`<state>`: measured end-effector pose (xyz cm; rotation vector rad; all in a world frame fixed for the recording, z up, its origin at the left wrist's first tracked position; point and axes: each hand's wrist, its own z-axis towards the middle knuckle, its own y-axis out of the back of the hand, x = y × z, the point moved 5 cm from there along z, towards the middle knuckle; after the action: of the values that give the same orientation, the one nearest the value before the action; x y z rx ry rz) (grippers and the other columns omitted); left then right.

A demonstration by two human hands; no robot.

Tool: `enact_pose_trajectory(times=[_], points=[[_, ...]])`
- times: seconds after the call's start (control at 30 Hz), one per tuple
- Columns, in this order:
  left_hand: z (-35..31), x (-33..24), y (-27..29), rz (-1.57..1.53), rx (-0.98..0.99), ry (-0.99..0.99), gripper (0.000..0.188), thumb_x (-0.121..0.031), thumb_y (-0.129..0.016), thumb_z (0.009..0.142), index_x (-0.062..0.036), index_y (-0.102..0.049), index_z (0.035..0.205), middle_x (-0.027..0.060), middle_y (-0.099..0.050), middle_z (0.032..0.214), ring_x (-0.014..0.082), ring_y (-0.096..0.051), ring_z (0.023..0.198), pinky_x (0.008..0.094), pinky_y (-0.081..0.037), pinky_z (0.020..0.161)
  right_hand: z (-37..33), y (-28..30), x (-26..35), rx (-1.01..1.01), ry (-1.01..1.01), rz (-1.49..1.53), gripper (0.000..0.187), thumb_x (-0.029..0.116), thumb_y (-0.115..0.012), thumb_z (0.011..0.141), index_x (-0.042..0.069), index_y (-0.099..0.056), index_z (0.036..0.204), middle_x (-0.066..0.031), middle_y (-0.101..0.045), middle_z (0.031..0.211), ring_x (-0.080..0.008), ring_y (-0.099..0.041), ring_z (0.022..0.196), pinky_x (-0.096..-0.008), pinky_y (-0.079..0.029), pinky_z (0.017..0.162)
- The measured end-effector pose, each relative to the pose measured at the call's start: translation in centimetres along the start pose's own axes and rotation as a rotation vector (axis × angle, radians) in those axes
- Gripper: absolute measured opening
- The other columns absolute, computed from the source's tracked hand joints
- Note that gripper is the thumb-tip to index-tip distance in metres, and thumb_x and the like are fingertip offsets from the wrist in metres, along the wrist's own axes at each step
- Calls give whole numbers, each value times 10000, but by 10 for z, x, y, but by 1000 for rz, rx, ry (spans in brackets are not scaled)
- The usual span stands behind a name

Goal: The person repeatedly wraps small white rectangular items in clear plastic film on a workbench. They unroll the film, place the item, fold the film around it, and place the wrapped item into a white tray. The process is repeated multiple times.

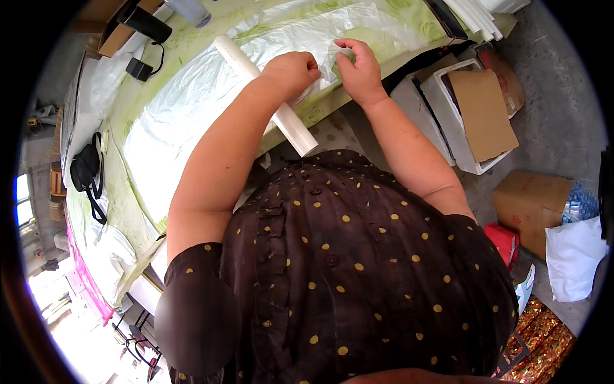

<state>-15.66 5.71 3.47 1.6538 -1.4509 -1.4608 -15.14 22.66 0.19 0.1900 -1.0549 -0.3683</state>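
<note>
My left hand [291, 72] is closed, its fingers curled at the edge of a clear plastic sheet [185, 102] spread over the table. Whatever is between those fingers is too small to make out. To its right, my right hand [361, 72] is raised over the sheet, thumb and forefinger apart; I see nothing held in it. A long white tube [295, 131] lies slantwise under my left wrist, its near end sticking out past the table edge toward my body. Part of the tube is hidden by my hand and wrist.
The table has a green patterned cover [192, 48]. A black cylinder [147, 24] and a black adapter [138, 68] lie at the far left, a black bag [86, 168] at the left. White foam boxes with a cardboard sheet [483, 112] and a carton [531, 205] are at the right.
</note>
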Motion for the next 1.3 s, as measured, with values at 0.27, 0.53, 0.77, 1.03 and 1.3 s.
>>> enact_pose_trajectory(times=[0.27,0.53,0.77,1.03,1.3], points=[[-10,30,10,-425,-159,93,300,-289,-660,945,-36,-700,1101,80,-737,972,187,-682,884,340,-536,830,-1,-1,2,104,111,-18,226,100,-630,846,102,-713,1056,-107,-679,1142,-312,-562,1146,-399,-457,994],[-37,5,24,-266,-240,14,277,-297,-662,938,-68,-721,1082,81,-731,990,221,-679,883,339,-537,845,61,-18,-12,163,92,-614,424,197,-615,857,100,-631,1269,-127,-641,1288,-382,-564,1168,-479,-443,1033],[-21,-4,34,-633,-439,-24,555,-347,-759,887,-63,-590,1333,85,-623,1204,175,-631,976,324,-535,848,60,-8,10,-154,493,-520,661,139,-681,813,199,-517,1451,-151,-578,1398,-371,-589,1100,-472,-450,979],[41,1,55,-1107,-360,119,486,-267,-744,912,-92,-581,1335,20,-636,1052,130,-595,974,325,-527,833,48,-21,24,119,617,-505,688,68,-650,808,245,-520,1460,-130,-592,1372,-323,-595,1133,-452,-471,961],[-74,98,86,-1407,-711,126,407,-154,-702,938,-113,-585,1326,-18,-627,1014,89,-571,870,285,-501,781,80,-4,-47,-138,-37,-229,613,118,-565,853,84,-478,1458,-288,-592,1185,-463,-561,1076,-505,-463,975]])
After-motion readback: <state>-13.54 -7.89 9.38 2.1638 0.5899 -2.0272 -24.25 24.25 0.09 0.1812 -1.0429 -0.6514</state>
